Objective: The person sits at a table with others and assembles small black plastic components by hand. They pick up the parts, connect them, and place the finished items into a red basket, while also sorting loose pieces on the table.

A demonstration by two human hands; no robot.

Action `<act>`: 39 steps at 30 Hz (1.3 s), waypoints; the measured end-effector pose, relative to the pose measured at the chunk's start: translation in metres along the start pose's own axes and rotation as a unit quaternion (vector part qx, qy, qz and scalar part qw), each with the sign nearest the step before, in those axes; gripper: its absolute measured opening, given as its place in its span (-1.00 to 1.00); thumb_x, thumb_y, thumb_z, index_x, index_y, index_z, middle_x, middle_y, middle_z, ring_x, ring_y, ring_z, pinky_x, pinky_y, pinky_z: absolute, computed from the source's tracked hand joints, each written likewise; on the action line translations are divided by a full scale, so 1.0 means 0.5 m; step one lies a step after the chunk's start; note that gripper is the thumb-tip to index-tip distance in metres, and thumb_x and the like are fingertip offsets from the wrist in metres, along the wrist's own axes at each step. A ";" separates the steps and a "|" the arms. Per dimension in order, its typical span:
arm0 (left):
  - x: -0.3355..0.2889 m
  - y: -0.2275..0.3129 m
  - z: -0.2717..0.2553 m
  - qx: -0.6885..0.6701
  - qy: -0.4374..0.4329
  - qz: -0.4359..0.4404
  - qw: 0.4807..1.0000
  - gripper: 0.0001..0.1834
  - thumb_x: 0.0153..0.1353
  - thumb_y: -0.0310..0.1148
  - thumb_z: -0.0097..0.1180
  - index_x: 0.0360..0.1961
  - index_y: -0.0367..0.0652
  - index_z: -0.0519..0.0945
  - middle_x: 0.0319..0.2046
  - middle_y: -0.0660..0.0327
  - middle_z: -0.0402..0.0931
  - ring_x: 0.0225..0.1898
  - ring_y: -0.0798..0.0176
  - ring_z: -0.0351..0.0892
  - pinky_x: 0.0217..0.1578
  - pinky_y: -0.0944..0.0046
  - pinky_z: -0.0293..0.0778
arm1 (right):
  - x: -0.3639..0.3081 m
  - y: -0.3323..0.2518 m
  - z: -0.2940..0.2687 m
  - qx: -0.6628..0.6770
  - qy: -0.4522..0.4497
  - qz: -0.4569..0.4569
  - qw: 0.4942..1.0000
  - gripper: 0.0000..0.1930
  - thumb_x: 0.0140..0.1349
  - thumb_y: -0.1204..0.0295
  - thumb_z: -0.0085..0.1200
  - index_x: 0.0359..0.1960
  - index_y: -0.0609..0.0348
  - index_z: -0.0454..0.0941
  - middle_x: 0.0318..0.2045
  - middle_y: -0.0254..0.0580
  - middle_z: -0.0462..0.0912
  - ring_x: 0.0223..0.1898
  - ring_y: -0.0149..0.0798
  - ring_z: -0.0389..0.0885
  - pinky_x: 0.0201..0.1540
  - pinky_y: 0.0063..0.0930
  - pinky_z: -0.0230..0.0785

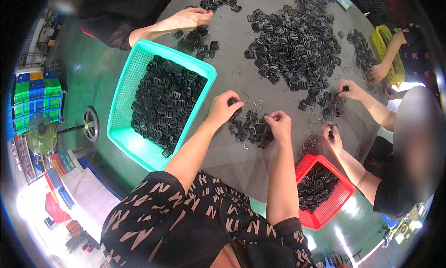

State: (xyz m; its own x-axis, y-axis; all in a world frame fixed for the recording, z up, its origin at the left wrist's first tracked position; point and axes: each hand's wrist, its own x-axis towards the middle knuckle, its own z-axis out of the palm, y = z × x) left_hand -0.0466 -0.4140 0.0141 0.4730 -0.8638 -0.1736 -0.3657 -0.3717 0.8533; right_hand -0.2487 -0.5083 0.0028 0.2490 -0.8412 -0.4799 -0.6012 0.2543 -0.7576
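My left hand (224,108) is closed, with a black plastic buckle (233,102) between thumb and fingers. To its right, my right hand (280,125) pinches at the edge of a small pile of black buckles (251,130); a dark bit shows at its fingertips, too small to make out. Bent metal wire hooks (259,104) lie just beyond the pile, between my hands. Left of my left forearm stands a turquoise plastic basket (121,91), its inside largely filled with black buckles (167,103).
A large heap of buckles and wire hooks (292,45) covers the far part of the grey table (213,161). A red basket (333,200) with black pieces stands right of my right arm. Co-workers' hands (190,18) work at the left and right. A fan (42,133) stands at left.
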 end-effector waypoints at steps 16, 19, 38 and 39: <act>-0.019 0.017 -0.012 0.068 -0.078 -0.055 0.993 -0.68 -0.04 -0.26 0.34 -0.29 -0.13 0.51 -0.52 0.13 0.53 -0.43 0.07 0.55 -0.34 0.18 0.43 | -0.070 -0.020 -0.070 0.401 -0.044 0.104 0.909 -0.87 0.00 0.55 0.09 -0.47 0.08 0.38 -0.58 -0.42 0.45 -0.62 -0.50 0.39 -0.65 -0.64 0.18; -0.030 0.010 -0.007 0.182 -0.086 -0.019 0.979 -0.71 -0.05 -0.25 0.34 -0.33 -0.10 0.55 -0.46 0.11 0.57 -0.39 -0.01 0.56 -0.32 0.08 0.43 | -0.065 -0.028 -0.058 0.467 -0.094 0.141 0.868 -0.87 -0.01 0.57 0.01 -0.47 0.07 0.32 -0.59 -0.30 0.45 -0.56 -0.35 0.52 -0.65 -0.54 0.33; -0.042 0.182 -0.089 0.083 0.000 0.128 0.988 -0.81 -0.02 -0.45 0.23 -0.31 -0.12 0.58 -0.22 0.17 0.52 -0.15 0.05 0.51 -0.13 0.09 0.41 | -0.066 -0.045 0.007 -0.272 -0.074 -0.029 0.959 -0.56 -0.17 0.30 0.40 -0.26 0.11 0.47 -0.35 -0.06 0.65 -0.22 0.04 0.61 -0.19 -0.17 0.42; -0.046 0.153 -0.046 0.141 -0.047 0.109 0.983 -0.80 0.00 -0.45 0.23 -0.29 -0.11 0.58 -0.24 0.17 0.52 -0.15 0.04 0.51 -0.13 0.11 0.42 | -0.064 -0.044 0.007 -0.286 -0.087 -0.030 0.954 -0.55 -0.18 0.30 0.41 -0.27 0.11 0.46 -0.36 -0.07 0.65 -0.23 0.04 0.61 -0.19 -0.17 0.42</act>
State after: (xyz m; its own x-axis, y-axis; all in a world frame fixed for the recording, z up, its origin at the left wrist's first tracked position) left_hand -0.0669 -0.4148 0.0946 0.2878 -0.9560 -0.0567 -0.6640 -0.2419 0.7075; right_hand -0.2407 -0.4851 0.0332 0.3881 -0.7410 -0.5480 -0.8857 -0.1355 -0.4441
